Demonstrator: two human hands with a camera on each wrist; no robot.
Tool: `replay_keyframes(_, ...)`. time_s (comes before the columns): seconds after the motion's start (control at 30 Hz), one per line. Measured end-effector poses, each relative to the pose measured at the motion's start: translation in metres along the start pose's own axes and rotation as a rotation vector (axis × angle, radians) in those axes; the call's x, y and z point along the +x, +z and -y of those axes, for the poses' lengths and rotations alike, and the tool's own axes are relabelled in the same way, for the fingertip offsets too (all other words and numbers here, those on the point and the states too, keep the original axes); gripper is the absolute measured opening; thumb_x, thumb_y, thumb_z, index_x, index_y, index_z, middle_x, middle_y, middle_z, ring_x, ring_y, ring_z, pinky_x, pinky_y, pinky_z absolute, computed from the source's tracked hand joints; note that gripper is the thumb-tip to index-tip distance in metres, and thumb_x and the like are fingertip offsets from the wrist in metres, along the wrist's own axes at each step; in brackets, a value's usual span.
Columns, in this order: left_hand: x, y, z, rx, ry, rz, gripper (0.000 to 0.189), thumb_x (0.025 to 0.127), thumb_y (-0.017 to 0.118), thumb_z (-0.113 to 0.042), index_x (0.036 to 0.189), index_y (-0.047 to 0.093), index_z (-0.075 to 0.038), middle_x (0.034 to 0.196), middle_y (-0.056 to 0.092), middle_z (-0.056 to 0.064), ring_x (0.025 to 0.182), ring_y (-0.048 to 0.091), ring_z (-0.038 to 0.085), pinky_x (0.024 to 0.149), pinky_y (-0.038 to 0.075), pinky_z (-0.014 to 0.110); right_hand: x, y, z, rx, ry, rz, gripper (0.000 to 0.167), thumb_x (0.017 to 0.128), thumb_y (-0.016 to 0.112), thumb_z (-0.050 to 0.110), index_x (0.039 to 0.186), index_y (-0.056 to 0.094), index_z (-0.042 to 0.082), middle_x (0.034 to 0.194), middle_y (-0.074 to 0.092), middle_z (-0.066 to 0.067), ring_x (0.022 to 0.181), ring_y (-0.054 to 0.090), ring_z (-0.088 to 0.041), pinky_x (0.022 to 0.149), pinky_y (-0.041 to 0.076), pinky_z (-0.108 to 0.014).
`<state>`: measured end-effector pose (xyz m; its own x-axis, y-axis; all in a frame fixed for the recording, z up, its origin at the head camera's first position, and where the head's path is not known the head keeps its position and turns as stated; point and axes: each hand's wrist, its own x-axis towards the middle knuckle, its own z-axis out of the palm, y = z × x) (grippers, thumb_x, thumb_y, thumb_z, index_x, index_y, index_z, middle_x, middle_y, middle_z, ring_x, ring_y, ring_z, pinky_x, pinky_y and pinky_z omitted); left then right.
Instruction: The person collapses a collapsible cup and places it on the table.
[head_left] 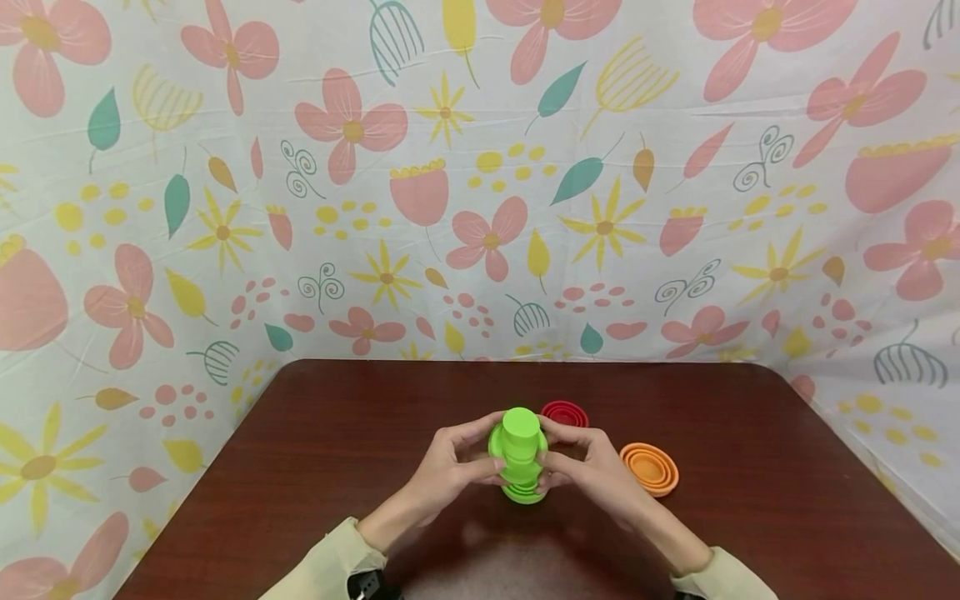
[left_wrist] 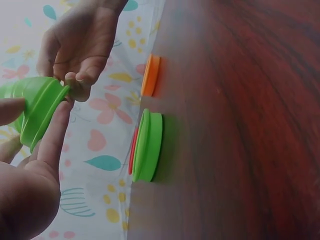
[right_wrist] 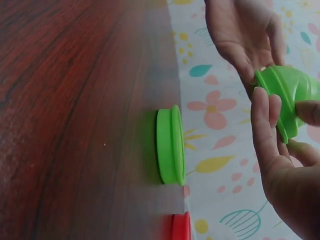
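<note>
My left hand (head_left: 441,468) and right hand (head_left: 600,473) hold a green collapsible cup (head_left: 521,446) between them, one from each side. It is drawn out into stepped rings, with its narrow closed end upward and its wide rim downward. In the left wrist view, fingers of both hands lie along the rim of this cup (left_wrist: 40,107). Below it a second green cup (right_wrist: 170,146), folded flat into a low ring, stands on the table, apart from the held one. The head view shows only its front part, the held cup covering the rest.
A flattened red cup (head_left: 564,412) sits behind my right hand, partly hidden by it. Farther right lies a flattened orange cup (head_left: 649,469) with nested rings. All rest on a dark reddish-brown table (head_left: 360,408), with a flower-patterned cloth (head_left: 480,167) hanging behind.
</note>
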<state>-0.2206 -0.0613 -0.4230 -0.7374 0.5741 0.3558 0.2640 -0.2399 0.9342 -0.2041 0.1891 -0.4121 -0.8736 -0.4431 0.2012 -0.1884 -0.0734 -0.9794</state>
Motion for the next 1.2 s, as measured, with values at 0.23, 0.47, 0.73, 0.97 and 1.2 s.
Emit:
replay_keyframes(0.23, -0.0011, -0.0011, 0.0019, -0.043, 0.007, -0.019, 0.062, 0.097, 0.065, 0.007, 0.156, 0.047, 0.001, 0.151, 0.055, 0.020, 0.111, 0.073, 0.031, 0.084, 0.064, 0.048, 0.0006, 0.0018, 0.0004, -0.053, -0.019, 0.053, 0.067, 0.099, 0.070, 0.005, 0.158, 0.041, -0.005, 0.121, 0.067, -0.020, 0.103, 0.072, -0.027, 0.082, 0.064, -0.045)
replay_keyframes(0.47, -0.0020, -0.0007, 0.0028, -0.065, -0.016, -0.013, 0.066, 0.097, 0.068, 0.006, 0.158, 0.044, 0.000, 0.153, 0.053, 0.020, 0.116, 0.070, 0.033, 0.087, 0.063, 0.043, 0.0029, 0.0048, -0.0016, -0.079, -0.033, 0.028, 0.069, 0.098, 0.071, 0.005, 0.158, 0.040, -0.007, 0.118, 0.068, -0.018, 0.100, 0.073, -0.026, 0.082, 0.064, -0.040)
replay_keyframes(0.73, -0.0022, -0.0009, 0.0030, -0.098, -0.045, 0.000, 0.070, 0.097, 0.067, 0.008, 0.161, 0.040, -0.003, 0.155, 0.051, 0.021, 0.122, 0.066, 0.040, 0.090, 0.062, 0.050, 0.0031, 0.0063, -0.0041, -0.107, -0.032, 0.040, 0.070, 0.097, 0.074, 0.005, 0.159, 0.042, -0.002, 0.122, 0.068, -0.021, 0.100, 0.074, -0.032, 0.084, 0.064, -0.043)
replay_keyframes(0.97, -0.0024, -0.0007, 0.0035, -0.116, -0.071, 0.008, 0.073, 0.097, 0.067, 0.008, 0.163, 0.038, -0.005, 0.158, 0.048, 0.021, 0.123, 0.065, 0.038, 0.092, 0.061, 0.051, 0.0040, 0.0071, -0.0048, -0.113, -0.049, 0.038, 0.068, 0.096, 0.075, 0.005, 0.157, 0.045, -0.001, 0.128, 0.067, -0.022, 0.103, 0.073, -0.033, 0.088, 0.063, -0.043)
replay_keyframes(1.2, -0.0020, 0.0040, 0.0043, -0.137, -0.077, -0.013, 0.073, 0.096, 0.068, 0.010, 0.162, 0.040, -0.005, 0.154, 0.051, 0.021, 0.121, 0.067, 0.038, 0.091, 0.060, 0.054, 0.0035, 0.0092, -0.0024, -0.139, -0.027, 0.006, 0.070, 0.095, 0.077, 0.007, 0.156, 0.046, -0.002, 0.128, 0.068, -0.021, 0.103, 0.074, -0.032, 0.087, 0.063, -0.038)
